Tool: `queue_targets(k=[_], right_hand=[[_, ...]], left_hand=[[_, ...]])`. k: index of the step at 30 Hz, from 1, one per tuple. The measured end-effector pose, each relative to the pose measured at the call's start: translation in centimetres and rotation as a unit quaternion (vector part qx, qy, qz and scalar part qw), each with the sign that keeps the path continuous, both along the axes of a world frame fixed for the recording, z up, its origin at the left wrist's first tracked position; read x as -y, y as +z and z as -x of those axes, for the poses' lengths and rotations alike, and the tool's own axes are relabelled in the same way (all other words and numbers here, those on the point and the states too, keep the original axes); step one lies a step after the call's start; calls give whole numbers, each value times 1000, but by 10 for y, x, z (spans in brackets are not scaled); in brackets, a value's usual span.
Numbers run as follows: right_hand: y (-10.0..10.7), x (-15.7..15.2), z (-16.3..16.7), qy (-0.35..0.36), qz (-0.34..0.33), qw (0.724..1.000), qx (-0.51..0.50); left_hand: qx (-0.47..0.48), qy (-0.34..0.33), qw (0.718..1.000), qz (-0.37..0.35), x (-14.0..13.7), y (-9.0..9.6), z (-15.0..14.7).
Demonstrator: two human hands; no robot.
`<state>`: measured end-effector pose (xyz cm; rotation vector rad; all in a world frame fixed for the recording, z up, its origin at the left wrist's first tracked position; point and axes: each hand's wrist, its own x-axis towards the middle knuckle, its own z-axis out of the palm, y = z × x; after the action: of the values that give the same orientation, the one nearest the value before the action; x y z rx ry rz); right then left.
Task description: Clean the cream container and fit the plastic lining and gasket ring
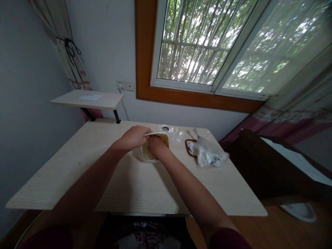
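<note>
A small bag or soft container [148,156] with a pale, see-through outer side and a tan inside stands tilted on the desk, its mouth open towards me. My left hand [136,136] is closed on the upper left of its rim, holding the mouth apart. Into the opening reaches my right hand [157,147], and its fingers are hidden inside. Whether they grip anything I cannot tell. To the right lies a crumpled clear plastic bag [211,154] with something pale and dark in it, beside a brown loop handle [187,149].
The light wooden desk [109,193] has a round cable hole [165,128] at the back. A raised shelf [72,98] with a white paper [90,97] stands at the back left. A dark brown piece of furniture [259,173] is on the right, below the window.
</note>
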<state>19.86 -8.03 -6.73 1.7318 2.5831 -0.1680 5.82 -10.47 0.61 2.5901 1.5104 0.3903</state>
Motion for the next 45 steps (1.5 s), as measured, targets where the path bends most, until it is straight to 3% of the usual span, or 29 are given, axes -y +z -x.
queue_targets(k=[6, 13, 18, 21, 25, 32, 36, 41, 45], right_hand=[[-4, 9, -4, 24, 13, 1000, 6], [19, 32, -10, 149, 54, 987, -11], [29, 48, -17, 153, 87, 984, -16], [33, 57, -24, 155, 56, 986, -33], [42, 66, -44, 226, -7, 971, -70], [49, 63, -103, 277, -183, 930, -160], [40, 65, -119, 287, -167, 928, -169], [26, 68, -113, 284, -154, 939, -117], [18, 64, -108, 292, -158, 938, -103]], left_hand=[[-26, 51, 998, -11, -6, -4, -4], [-32, 80, 996, -18, -3, -5, -8], [-45, 83, 995, -24, -3, -6, -8], [-54, 82, 995, -31, -4, -7, -6], [-48, 83, 995, -31, -5, -8, -3], [-34, 73, 996, -24, -6, -10, 0], [-29, 70, 997, -30, -6, -14, 0], [-28, 84, 996, -31, -6, -19, -1], [8, 55, 993, -102, -2, -19, -1]])
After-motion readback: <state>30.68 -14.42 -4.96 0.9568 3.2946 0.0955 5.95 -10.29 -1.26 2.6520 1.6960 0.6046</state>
